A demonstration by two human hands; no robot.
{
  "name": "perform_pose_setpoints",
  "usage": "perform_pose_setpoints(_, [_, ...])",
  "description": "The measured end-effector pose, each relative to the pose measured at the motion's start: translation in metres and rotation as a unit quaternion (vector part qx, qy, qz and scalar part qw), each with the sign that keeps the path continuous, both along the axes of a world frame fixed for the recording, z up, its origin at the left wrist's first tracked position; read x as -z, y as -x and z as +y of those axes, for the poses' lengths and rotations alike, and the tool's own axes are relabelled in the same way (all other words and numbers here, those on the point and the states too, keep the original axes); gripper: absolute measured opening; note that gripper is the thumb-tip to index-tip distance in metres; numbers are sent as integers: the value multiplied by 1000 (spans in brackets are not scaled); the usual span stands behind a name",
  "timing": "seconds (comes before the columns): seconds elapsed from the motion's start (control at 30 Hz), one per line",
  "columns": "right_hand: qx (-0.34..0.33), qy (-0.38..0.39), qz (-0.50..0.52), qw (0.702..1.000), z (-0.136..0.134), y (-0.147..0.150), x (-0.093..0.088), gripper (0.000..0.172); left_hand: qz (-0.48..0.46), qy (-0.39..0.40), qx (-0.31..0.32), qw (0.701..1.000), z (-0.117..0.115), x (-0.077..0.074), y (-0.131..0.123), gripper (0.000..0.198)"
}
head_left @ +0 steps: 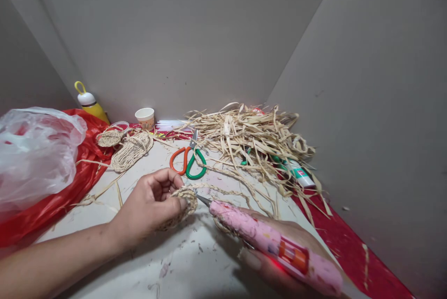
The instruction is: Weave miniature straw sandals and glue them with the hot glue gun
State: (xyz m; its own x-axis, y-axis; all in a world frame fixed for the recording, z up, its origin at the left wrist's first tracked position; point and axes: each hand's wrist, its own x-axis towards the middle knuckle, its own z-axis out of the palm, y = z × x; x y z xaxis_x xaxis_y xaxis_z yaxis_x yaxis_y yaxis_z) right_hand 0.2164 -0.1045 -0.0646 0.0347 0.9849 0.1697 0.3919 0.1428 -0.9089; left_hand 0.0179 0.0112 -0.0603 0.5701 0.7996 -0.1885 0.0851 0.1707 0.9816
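Note:
My left hand [152,206] is closed on a small woven straw piece [185,203], pinching it just above the table. My right hand [279,261] grips a pink glue gun [275,243]. The gun's metal nozzle [203,200] points left and touches the edge of the straw piece. A braided straw strand [223,227] lies under the gun, near my right fingers.
Scissors with orange and green handles [188,161] lie behind my hands. A heap of loose straw strips [251,140] and a glue tube [300,174] sit at the right. Woven straw soles [131,150], a paper cup [145,117], a yellow bottle [91,105] and plastic bags [35,150] are at the left.

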Motion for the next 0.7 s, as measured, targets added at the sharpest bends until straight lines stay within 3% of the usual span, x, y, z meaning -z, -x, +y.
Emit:
perform_pose_setpoints(0.13, [-6,-22,-62,998,0,-6,5,27,-11,8,4,1000,1,-1,1,17])
perform_pose_setpoints(0.3, [-121,-39,-157,979,8,-19,9,39,-22,0,-1,1000,2,2,3,14])
perform_pose_setpoints(0.43, [-66,-76,-173,980,4,-16,8,38,-30,8,-4,1000,4,4,3,15])
perform_pose_setpoints(0.7, [-41,-138,-185,972,0,-11,18,37,-50,52,-8,997,5,5,3,19])
